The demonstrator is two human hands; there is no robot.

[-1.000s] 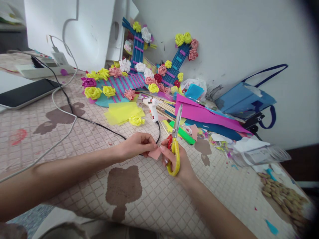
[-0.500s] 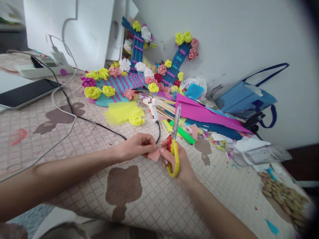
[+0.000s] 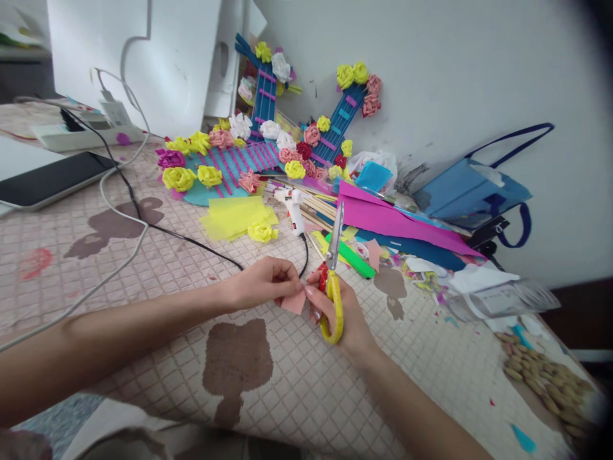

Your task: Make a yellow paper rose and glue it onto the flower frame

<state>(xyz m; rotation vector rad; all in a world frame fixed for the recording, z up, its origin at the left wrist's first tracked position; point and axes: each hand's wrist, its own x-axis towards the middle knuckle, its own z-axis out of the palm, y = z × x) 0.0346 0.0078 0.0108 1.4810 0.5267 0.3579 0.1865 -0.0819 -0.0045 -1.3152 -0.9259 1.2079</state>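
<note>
A small piece of pink paper [image 3: 294, 303] is pinched in the fingers of my left hand [image 3: 268, 281]. My right hand [image 3: 345, 313] has its fingertips at the paper's right edge. Hanging in that same right hand is a pair of scissors [image 3: 335, 300] with yellow and red handles, its blades pointing up and away, seemingly closed. Just beyond my hands lies a white glue gun [image 3: 294, 214] with a black cord. Left of it are yellow paper sheets [image 3: 232, 216] and a yellow paper rose [image 3: 262, 231].
Flower-covered blue cardboard shapes [image 3: 239, 166] stand at the back. Right of the glue gun lie wooden sticks [image 3: 318, 206], a green marker [image 3: 352, 257] and magenta paper [image 3: 397, 220]. A tablet [image 3: 57, 179] and cables are at left; peanuts [image 3: 541, 380] lie at right.
The scissors and right fingers have shifted very slightly left and down. The pink paper has tilted a little between the fingertips. Everything else stays put.
</note>
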